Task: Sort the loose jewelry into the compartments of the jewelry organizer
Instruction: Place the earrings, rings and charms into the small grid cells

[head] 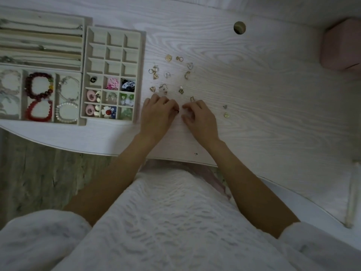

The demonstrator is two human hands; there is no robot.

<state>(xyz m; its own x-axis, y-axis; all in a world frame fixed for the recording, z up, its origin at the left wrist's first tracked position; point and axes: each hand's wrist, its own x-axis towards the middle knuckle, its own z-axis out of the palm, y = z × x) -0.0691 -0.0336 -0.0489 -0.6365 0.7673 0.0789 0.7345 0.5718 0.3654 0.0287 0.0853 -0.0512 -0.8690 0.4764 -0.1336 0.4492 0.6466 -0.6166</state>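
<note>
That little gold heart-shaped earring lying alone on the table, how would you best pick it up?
Pinch the heart earring across its open outline, coming straight down from above. It lies flat on the table with bare wood around it, so fingertips can close on both sides of its thin rim. Finer detail is too small to tell.

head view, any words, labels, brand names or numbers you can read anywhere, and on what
None can be read.
Grid organizer: plain walls, no label or number.
Blue and white piece in one compartment: a pattern, too small and blurred to tell whether it holds any writing.
Pink box: no visible print.
Loose jewelry on the table: too small to show any stamp.
</note>
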